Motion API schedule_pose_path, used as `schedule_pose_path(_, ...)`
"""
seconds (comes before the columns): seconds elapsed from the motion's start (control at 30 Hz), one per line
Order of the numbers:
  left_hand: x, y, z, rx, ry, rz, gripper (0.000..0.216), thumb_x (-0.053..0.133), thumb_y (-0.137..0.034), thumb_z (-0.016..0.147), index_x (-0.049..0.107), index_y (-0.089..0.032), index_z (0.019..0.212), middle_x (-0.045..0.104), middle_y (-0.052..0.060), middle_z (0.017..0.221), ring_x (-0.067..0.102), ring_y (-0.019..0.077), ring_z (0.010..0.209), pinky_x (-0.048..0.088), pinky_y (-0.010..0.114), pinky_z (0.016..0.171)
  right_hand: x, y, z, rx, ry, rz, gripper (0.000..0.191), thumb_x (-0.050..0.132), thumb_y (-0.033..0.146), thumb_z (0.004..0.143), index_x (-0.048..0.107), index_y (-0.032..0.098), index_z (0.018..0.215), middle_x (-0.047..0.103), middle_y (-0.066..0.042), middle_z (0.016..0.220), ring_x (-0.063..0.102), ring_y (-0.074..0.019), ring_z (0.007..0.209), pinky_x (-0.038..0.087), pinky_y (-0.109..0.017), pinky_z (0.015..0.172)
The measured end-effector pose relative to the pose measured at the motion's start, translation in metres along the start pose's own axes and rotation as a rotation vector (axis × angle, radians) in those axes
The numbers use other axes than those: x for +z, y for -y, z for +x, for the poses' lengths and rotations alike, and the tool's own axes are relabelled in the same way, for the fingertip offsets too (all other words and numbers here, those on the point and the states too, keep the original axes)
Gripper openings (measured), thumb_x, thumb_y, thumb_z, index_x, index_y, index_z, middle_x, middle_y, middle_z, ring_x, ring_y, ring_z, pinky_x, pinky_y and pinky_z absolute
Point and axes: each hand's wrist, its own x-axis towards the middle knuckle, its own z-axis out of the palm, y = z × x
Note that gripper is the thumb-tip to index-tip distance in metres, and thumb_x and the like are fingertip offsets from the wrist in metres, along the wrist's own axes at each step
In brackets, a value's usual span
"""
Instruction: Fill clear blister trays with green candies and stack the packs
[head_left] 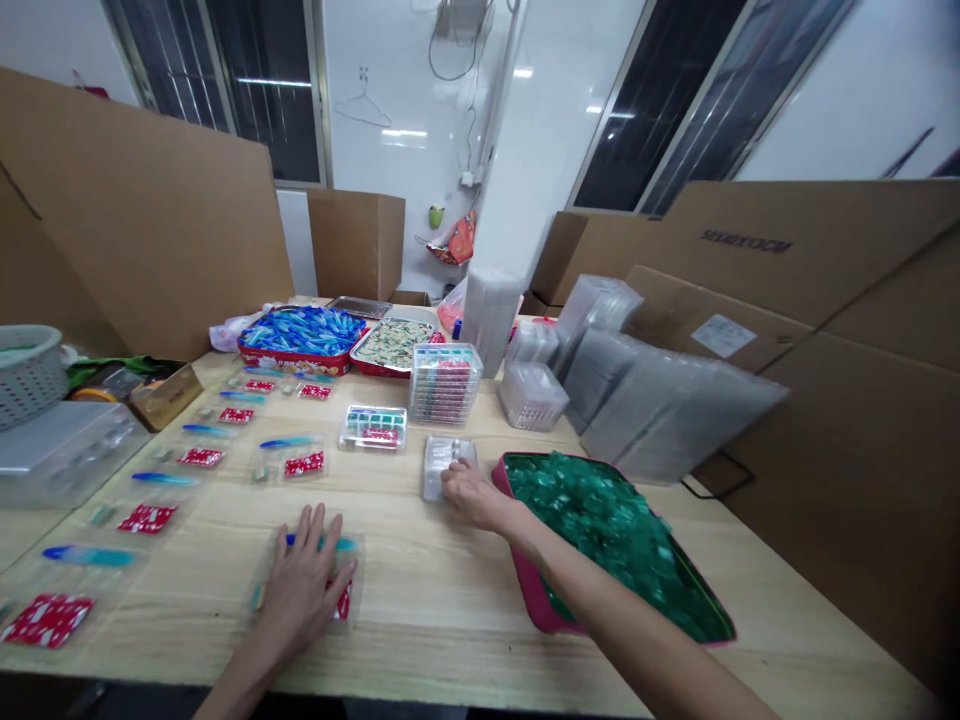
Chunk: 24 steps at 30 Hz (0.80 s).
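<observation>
My left hand [304, 585] lies with fingers spread over a clear plastic tray that holds a blue pen [345, 544] and a red patterned packet [343, 603]; my palm hides much of it. My right hand [472, 492] reaches forward to a clear plastic tray [437, 455], its fingers bent together at the tray's right side. Just beyond stands a closed clear box [373, 428] with green pieces and a red packet inside. Right of my right hand, a red-rimmed tin [534, 590] is heaped with small green wrapped pieces [592, 520].
Several clear trays with blue pens and red packets [148, 517] line the left side. Farther back are a stack of filled boxes [446, 385], a tin of blue pens [300, 335] and a tray of small packets [394, 343]. Empty plastic stacks [645, 400] and cardboard [847, 440] stand right.
</observation>
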Motion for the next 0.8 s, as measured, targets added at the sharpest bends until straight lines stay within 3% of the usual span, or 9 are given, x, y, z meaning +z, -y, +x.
schedule_pose_path(0.2, 0.004, 0.008, 0.002, -0.009, 0.004, -0.025, 0.061, 0.039, -0.047, 0.087, 0.04, -0.018, 0.14, 0.03, 0.015, 0.149, 0.022, 0.0341, 0.139, 0.017, 0.057, 0.108, -0.021, -0.004, -0.016, 0.065, -0.232, -0.095, 0.015, 0.05, 0.009, 0.074, 0.062, 0.016, 0.081, 0.062, -0.008, 0.09, 0.051, -0.0216, 0.091, 0.024, -0.044, 0.103)
schedule_pose_path(0.33, 0.005, 0.013, 0.002, -0.017, 0.023, 0.004, 0.063, 0.039, -0.048, 0.084, 0.04, -0.017, 0.139, 0.03, 0.015, 0.149, 0.022, 0.0345, 0.139, 0.017, 0.056, 0.108, -0.026, 0.035, -0.052, 0.0, -0.449, -0.15, 0.013, 0.05, 0.01, 0.074, 0.061, 0.017, 0.075, 0.061, -0.008, 0.084, 0.05, -0.0215, 0.086, 0.022, -0.048, 0.106)
schedule_pose_path(0.4, 0.007, 0.019, 0.003, -0.017, 0.038, 0.032, 0.065, 0.039, -0.048, 0.083, 0.04, -0.016, 0.139, 0.03, 0.014, 0.149, 0.022, 0.0347, 0.139, 0.017, 0.056, 0.108, -0.006, 0.067, -0.072, -0.053, -0.464, -0.15, 0.01, 0.052, 0.013, 0.074, 0.06, 0.018, 0.073, 0.06, -0.006, 0.08, 0.048, -0.0219, 0.085, 0.021, -0.05, 0.107)
schedule_pose_path(0.5, 0.013, 0.026, 0.007, 0.004, 0.037, 0.05, 0.068, 0.038, -0.05, 0.081, 0.04, -0.015, 0.139, 0.029, 0.014, 0.149, 0.021, 0.0351, 0.139, 0.018, 0.056, 0.108, 0.051, 0.111, -0.09, -0.112, -0.418, -0.104, 0.009, 0.057, 0.02, 0.077, 0.057, 0.021, 0.068, 0.056, 0.0, 0.067, 0.046, -0.0188, 0.073, 0.023, -0.049, 0.107)
schedule_pose_path(0.57, 0.02, 0.022, 0.01, 0.037, -0.012, 0.03, 0.07, 0.038, -0.052, 0.08, 0.041, -0.014, 0.139, 0.031, 0.015, 0.148, 0.021, 0.0358, 0.139, 0.019, 0.056, 0.107, 0.091, 0.128, -0.094, -0.078, -0.391, -0.041, 0.015, 0.06, 0.019, 0.078, 0.054, 0.022, 0.065, 0.052, 0.004, 0.059, 0.043, -0.015, 0.063, 0.029, -0.042, 0.104)
schedule_pose_path(0.63, 0.029, 0.006, 0.011, 0.108, -0.109, -0.001, 0.068, 0.038, -0.052, 0.081, 0.045, -0.013, 0.137, 0.036, 0.016, 0.146, 0.026, 0.0361, 0.137, 0.021, 0.056, 0.106, 0.113, 0.132, -0.099, -0.055, -0.406, 0.0, 0.02, 0.063, 0.022, 0.079, 0.051, 0.021, 0.063, 0.052, 0.005, 0.057, 0.042, -0.0132, 0.06, 0.034, -0.037, 0.1)
schedule_pose_path(0.7, 0.039, -0.021, 0.008, 0.241, -0.244, -0.034, 0.062, 0.039, -0.049, 0.084, 0.049, -0.015, 0.134, 0.042, 0.015, 0.143, 0.032, 0.0348, 0.135, 0.024, 0.053, 0.105, 0.105, 0.122, -0.108, -0.068, -0.474, 0.054, 0.022, 0.065, 0.027, 0.079, 0.05, 0.021, 0.064, 0.056, 0.005, 0.064, 0.046, -0.0131, 0.065, 0.036, -0.034, 0.094)
schedule_pose_path(0.77, 0.051, -0.053, 0.003, 0.431, -0.371, -0.064, 0.058, 0.042, -0.048, 0.086, 0.047, -0.02, 0.136, 0.045, 0.012, 0.142, 0.037, 0.0321, 0.132, 0.027, 0.048, 0.104, 0.072, 0.098, -0.122, -0.027, -0.562, 0.125, 0.018, 0.065, 0.031, 0.077, 0.053, 0.021, 0.07, 0.061, 0.002, 0.077, 0.052, -0.0148, 0.076, 0.037, -0.032, 0.087)
schedule_pose_path(0.8, 0.058, -0.068, 0.0, 0.536, -0.418, -0.076, 0.059, 0.044, -0.049, 0.086, 0.044, -0.021, 0.138, 0.045, 0.011, 0.142, 0.038, 0.0312, 0.131, 0.028, 0.045, 0.104, 0.05, 0.083, -0.13, 0.12, -0.575, 0.161, 0.013, 0.064, 0.028, 0.077, 0.054, 0.02, 0.076, 0.062, 0.0, 0.084, 0.053, -0.0167, 0.083, 0.037, -0.032, 0.085)
